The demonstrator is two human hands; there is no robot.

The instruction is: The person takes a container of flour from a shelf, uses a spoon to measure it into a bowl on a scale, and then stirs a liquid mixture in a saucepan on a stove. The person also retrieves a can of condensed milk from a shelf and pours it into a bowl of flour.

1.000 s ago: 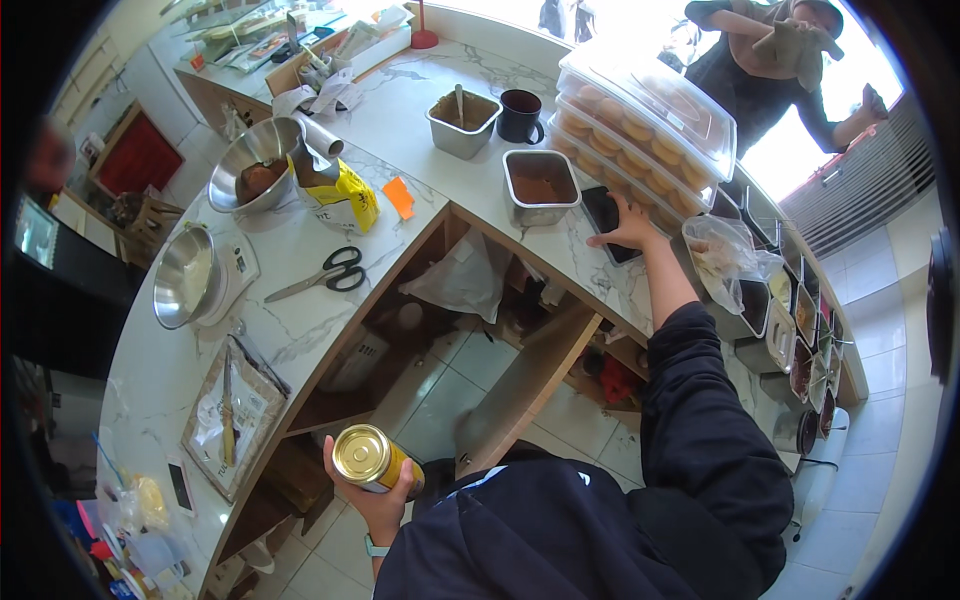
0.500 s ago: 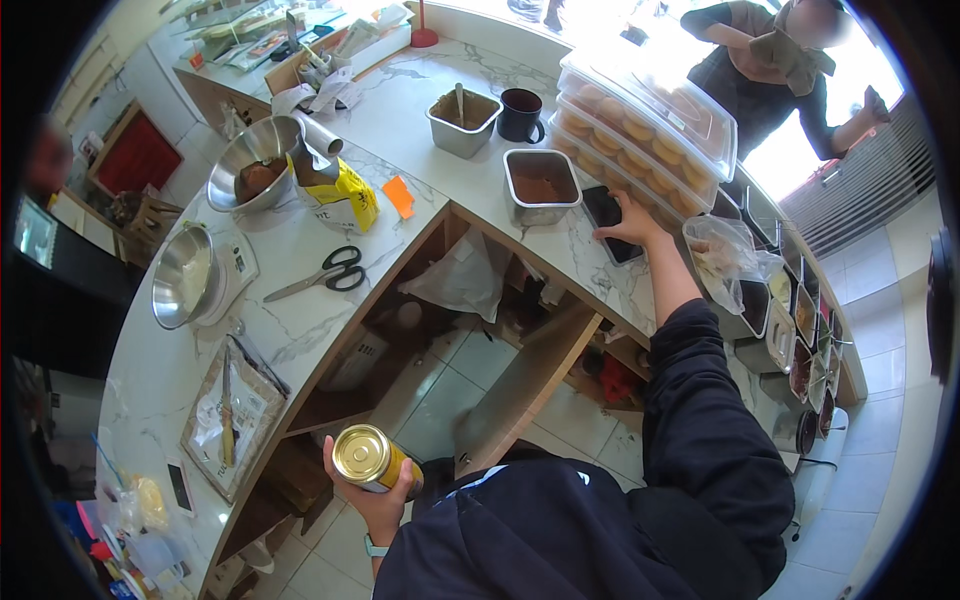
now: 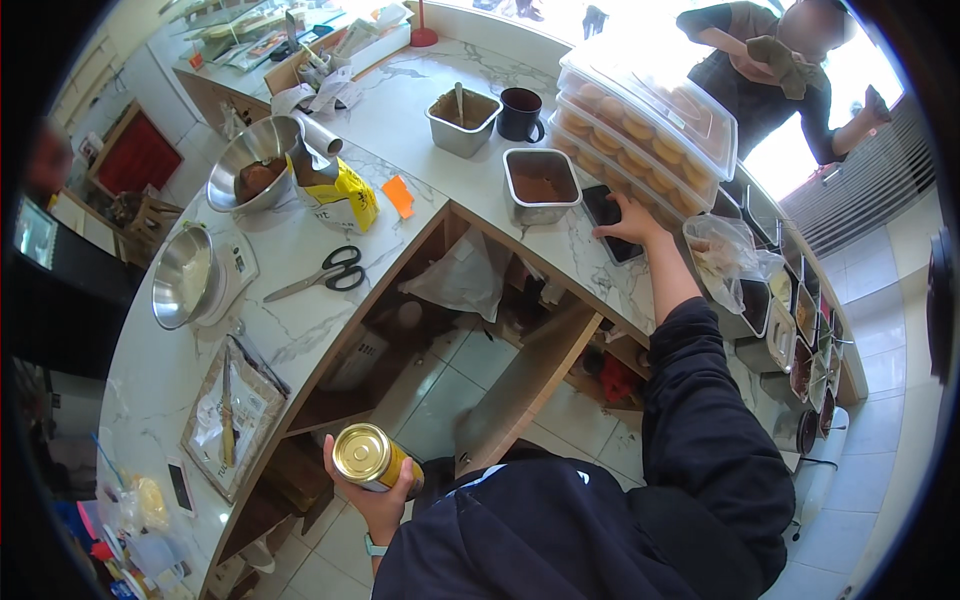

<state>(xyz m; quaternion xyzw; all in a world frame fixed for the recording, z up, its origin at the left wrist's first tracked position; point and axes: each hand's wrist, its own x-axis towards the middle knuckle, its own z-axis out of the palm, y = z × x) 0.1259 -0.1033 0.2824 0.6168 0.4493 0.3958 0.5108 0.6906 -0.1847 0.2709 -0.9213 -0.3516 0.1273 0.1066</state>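
Note:
My left hand (image 3: pixel 375 505) is closed around a gold-lidded can (image 3: pixel 364 456), held upright beside my body at the open cabinet. Over on the counter, my right hand (image 3: pixel 632 222) spans a black smartphone (image 3: pixel 603 208), its thumb and fingers at the phone's edges. The phone lies flat between a square metal tin of brown powder (image 3: pixel 541 186) and a stack of clear plastic boxes (image 3: pixel 640 140) filled with round, pale-brown pieces.
Scissors (image 3: pixel 318 275), a yellow bag (image 3: pixel 345 200), a steel bowl (image 3: pixel 240 165) and another bowl on a scale (image 3: pixel 184 277) stand on the left counter. A cabinet door (image 3: pixel 530 380) juts out before me. Another person (image 3: pixel 765 70) stands beyond the counter.
Both my hands keep their places on the can and the phone. The person beyond the counter has shifted slightly.

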